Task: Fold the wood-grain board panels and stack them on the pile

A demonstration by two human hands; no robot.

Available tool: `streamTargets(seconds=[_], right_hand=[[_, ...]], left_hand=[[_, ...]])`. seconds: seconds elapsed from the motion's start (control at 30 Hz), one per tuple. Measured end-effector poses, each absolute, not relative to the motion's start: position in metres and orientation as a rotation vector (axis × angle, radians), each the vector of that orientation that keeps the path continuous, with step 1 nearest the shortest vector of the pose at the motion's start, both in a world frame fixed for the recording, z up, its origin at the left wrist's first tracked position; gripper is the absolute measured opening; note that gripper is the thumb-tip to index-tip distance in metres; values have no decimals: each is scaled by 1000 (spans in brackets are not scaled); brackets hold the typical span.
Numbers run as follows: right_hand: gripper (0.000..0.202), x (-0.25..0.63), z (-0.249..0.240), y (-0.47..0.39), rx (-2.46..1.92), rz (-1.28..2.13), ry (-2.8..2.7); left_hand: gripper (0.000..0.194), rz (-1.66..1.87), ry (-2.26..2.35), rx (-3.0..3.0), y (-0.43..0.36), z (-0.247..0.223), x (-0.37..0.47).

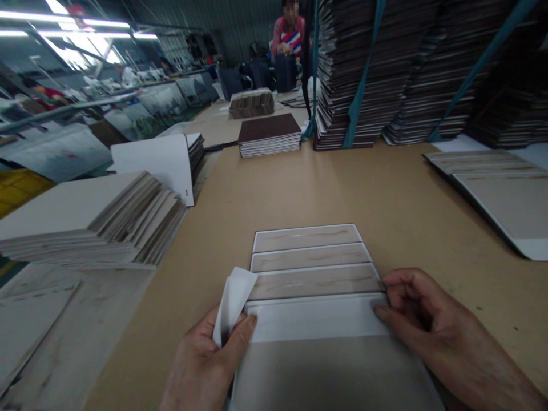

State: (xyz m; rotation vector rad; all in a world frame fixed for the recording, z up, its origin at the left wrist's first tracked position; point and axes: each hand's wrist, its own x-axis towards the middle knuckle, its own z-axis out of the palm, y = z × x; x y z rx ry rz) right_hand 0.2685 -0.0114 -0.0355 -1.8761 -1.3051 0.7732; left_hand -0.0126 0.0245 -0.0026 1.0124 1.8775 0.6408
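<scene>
A flat panel, grey-beige with a white band across it, lies in front of me on the table. Beyond the band run three narrow strips with brownish streaks, edged in white and parted by dark lines. My left hand grips the panel's left edge, thumb on top, with a folded white paper also between its fingers. On the opposite side, my right hand pinches the right edge near the band, thumb above and fingers bent at the rim. The undersides of both grips are hidden.
Brown tabletop surrounds the panel. A stack of pale boards stands left, a dark-topped stack ahead, and tall strapped stacks behind right. Another streaked panel lies right. A person is at the back.
</scene>
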Motion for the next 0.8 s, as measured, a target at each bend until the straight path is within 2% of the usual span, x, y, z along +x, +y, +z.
streamTargets(seconds=[0.3,0.43,0.53,0.6,0.67,0.73,0.8], right_hand=[[29,275,-34,-6,-1774,870,-1332],[30,292,-39,-5,-1744,785,-1254],[27,303,-36,-14,-1728,593,-1240],[23,300,-32,-25,-1671,391,-1473],[28,289,-30,-35,-1542,134,-1858],[40,275,-32,-44,-1392,-112,-2170],[48,267,-39,-48,-1336,-327,-2292]], left_hand=[[40,737,1794,1077,31,-3,-11],[39,732,1773,1144,31,0,-18],[35,749,1854,1305,21,3,-27],[31,762,1784,1610,11,3,-32],[27,740,1574,1993,3,-1,-36],[34,658,1405,2291,-1,-8,-37],[48,537,1384,2442,-1,-17,-38]])
